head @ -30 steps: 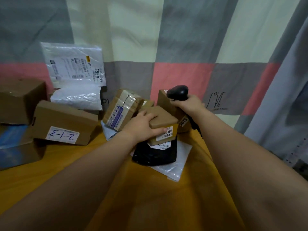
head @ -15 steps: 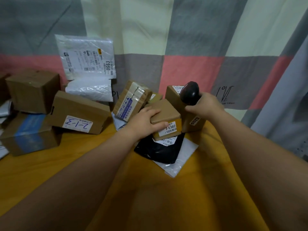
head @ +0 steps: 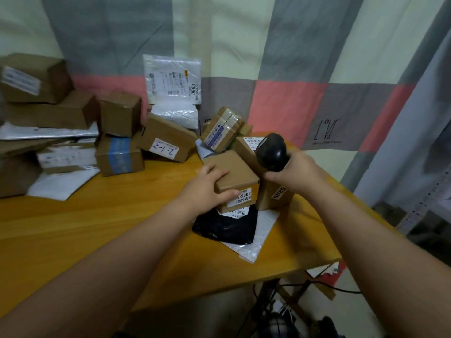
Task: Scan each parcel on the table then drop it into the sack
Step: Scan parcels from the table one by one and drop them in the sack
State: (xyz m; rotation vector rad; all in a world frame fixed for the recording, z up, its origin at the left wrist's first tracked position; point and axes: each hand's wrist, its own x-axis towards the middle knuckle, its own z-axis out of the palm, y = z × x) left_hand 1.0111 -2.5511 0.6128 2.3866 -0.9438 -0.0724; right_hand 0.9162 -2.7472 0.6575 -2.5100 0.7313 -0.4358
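Note:
My left hand (head: 207, 185) grips a small brown box (head: 240, 175) with a yellow-and-white label reading 5302; the box sits on top of a black mailer bag (head: 227, 226). Just to its right, my right hand (head: 296, 172) holds a black handheld scanner (head: 272, 151), its head raised above the box. Behind the scanner stands another brown box (head: 273, 198) with a label on its side. The sack is not in view.
The wooden table (head: 97, 228) carries several cardboard boxes and white mailers piled at the left and back, among them a box marked 2-1-3 (head: 166, 140). A white mailer (head: 258, 240) lies under the black bag. The table's right edge drops to cables on the floor. A patchwork curtain hangs behind.
The view has swung right and back, showing more of the left pile. My left hand keeps its grip on the small box; my right hand has brought the scanner closer to it.

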